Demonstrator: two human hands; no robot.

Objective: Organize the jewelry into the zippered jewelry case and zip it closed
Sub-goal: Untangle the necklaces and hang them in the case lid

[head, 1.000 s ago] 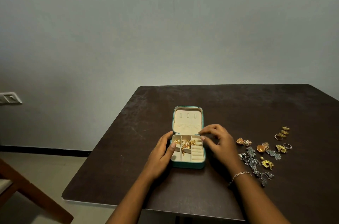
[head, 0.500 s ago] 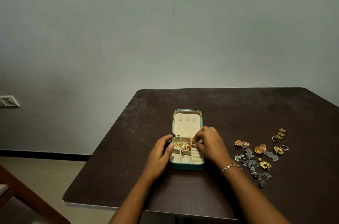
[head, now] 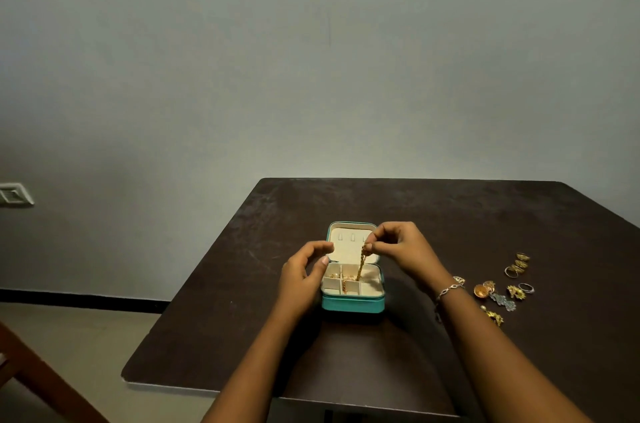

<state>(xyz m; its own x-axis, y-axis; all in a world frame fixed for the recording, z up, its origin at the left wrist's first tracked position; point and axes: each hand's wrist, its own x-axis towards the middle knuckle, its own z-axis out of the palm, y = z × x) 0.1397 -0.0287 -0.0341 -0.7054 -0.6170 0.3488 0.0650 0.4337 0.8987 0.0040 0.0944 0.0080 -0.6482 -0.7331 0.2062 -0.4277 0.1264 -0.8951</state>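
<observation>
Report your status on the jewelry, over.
Right grip pinches gold chain, dangling into open case. Left grip relaxed beside it. Loose jewelry lies on table.

The right hand (head: 405, 249) pinches a gold chain (head: 361, 263) dangling into the teal case (head: 353, 304), left hand (head: 300, 279) seemingly just beside.

Bare arms, one bracelet

The left hand (head: 301, 279) and right hand (head: 403, 249) carry no gloves, and both forearms are uncovered right down to the bottom edge of the view. A pale nail shows on the left thumb. Round the right wrist sits a thin silvery bracelet (head: 448, 291) of small links. A short loose end may hang below it, though the dim light leaves that unclear.
</observation>
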